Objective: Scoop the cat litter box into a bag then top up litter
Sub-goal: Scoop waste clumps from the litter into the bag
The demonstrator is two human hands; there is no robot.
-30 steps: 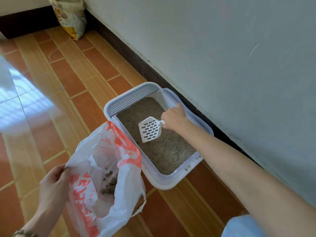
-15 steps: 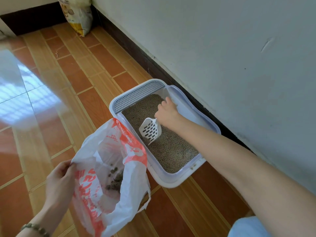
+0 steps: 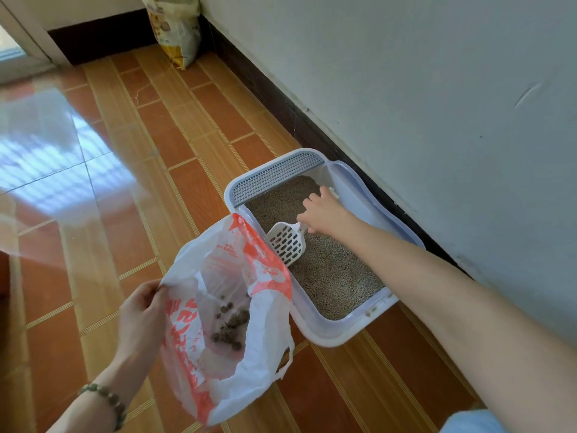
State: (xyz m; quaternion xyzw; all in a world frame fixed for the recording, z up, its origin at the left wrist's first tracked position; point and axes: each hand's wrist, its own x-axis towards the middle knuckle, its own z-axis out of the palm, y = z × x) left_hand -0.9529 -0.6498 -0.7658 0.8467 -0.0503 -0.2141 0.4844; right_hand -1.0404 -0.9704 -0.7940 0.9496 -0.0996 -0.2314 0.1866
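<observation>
Our left hand pinches the rim of the white and orange plastic bag, with dark clumps inside. Our right hand grips the white slotted plastic scoop over grey litter in the white rectangular litter box beside the wall.

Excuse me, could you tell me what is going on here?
A person is cleaning a litter box on the tiled floor by the wall. The right hand grips a white slotted scoop by its handle, blade tilted down at the litter. The left hand holds a white-and-orange plastic bag open beside the box; dark clumps lie inside it. A yellow sack leans in the far corner.
</observation>
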